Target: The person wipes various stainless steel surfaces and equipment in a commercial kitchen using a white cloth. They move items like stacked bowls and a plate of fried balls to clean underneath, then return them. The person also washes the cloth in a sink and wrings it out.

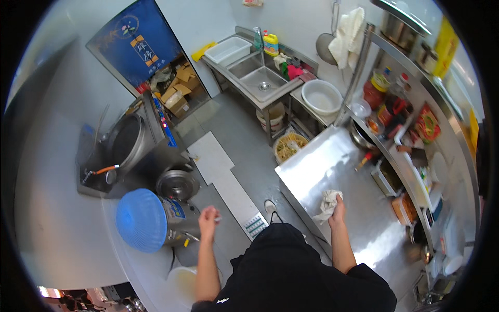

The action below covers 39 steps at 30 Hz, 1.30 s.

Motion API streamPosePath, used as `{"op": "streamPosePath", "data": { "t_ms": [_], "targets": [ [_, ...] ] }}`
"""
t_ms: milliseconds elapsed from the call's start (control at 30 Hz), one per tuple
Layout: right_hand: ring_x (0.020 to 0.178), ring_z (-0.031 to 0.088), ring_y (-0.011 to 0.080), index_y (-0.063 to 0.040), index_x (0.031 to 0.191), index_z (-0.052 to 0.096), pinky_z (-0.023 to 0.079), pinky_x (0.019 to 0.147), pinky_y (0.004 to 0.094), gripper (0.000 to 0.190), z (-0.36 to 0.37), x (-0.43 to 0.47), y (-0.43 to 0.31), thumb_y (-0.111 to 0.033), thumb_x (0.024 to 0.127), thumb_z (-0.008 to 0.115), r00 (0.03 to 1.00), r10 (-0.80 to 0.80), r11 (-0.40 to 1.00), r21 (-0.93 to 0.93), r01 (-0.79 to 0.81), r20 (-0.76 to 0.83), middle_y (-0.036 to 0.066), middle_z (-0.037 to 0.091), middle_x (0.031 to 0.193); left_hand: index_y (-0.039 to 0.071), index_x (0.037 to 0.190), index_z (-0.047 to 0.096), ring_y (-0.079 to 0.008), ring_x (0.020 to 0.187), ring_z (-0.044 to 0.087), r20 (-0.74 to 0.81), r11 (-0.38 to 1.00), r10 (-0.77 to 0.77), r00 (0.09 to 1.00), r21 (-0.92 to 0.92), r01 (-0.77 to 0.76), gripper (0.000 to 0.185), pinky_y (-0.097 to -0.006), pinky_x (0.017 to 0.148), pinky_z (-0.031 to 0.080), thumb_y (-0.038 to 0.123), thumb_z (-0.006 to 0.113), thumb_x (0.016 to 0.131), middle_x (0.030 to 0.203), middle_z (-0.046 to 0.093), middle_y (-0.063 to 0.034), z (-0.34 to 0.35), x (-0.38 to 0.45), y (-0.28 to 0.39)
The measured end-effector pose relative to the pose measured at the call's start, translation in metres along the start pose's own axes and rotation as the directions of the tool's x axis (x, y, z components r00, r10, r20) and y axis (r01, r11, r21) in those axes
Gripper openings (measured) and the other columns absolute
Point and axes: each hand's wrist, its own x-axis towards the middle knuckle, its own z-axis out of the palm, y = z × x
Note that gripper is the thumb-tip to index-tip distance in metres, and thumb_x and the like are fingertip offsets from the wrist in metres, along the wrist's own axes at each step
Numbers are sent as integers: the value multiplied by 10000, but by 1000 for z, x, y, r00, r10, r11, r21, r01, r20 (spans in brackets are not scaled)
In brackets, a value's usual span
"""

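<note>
My right hand [337, 212] grips a crumpled whitish cloth [326, 204] over the stainless steel worktable [304, 160]. Part of the cloth hangs below my fingers; whether it touches the steel is unclear. On the other side, my left hand [209, 219] is raised over the floor with its fingers curled. Something small and pale shows at those fingertips, too blurred to name. Nearest to this hand stands a steel cylindrical container [181, 218] with a blue ribbed plastic cover [141, 220] at its far end and a small tap on its side.
Ahead is a steel sink [265, 80] with a white tub [228, 50] and cloths on its rim. A white basin [321, 96] and a food-filled bucket [290, 146] stand nearby. A large wok [125, 138] is at left. Shelving with jars [375, 91] borders the worktable.
</note>
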Motion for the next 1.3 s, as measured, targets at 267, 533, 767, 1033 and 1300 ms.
{"op": "streamPosePath", "data": {
  "t_ms": [267,533,767,1033,1300],
  "targets": [
    [875,712,130,-63,1305,650,571,743,296,356,406,74,3,-348,1099,597,838,68,991,-133,6,542,45,749,1052,56,1298,652,-175,997,712,77,977,-213,974,28,212,328,-347,798,602,296,662,1073,1146,744,-95,23,53,48],
    [1131,638,142,-25,1471,580,519,1009,324,457,613,74,56,-293,1103,619,254,291,759,-384,526,922,80,713,1273,184,1587,388,-344,1297,565,311,831,-31,950,-520,197,680,-617,1088,483,627,475,1079,1477,529,-143,99,257,218],
    [1273,631,274,-59,1459,609,469,1098,371,450,691,152,61,-225,1046,669,461,167,616,-458,641,871,170,683,1374,54,1525,492,-245,1377,573,679,829,-96,728,-350,437,534,-398,1136,476,409,508,1127,1490,586,-101,179,471,312],
    [852,600,84,-60,1351,686,503,757,270,389,725,230,30,-253,1019,747,904,-101,822,-477,311,416,36,750,1152,80,1542,440,-241,1376,558,790,912,-158,592,-112,394,483,-411,1147,461,256,558,1108,1516,545,-96,253,602,370],
    [1273,611,205,-23,1533,475,491,1087,361,766,796,361,43,-231,910,868,909,-43,797,-534,282,415,123,652,1365,72,1593,417,-239,1453,498,883,983,-71,464,-18,183,562,-435,1182,402,403,465,1140,1610,486,-90,324,704,403]
  ]
}}
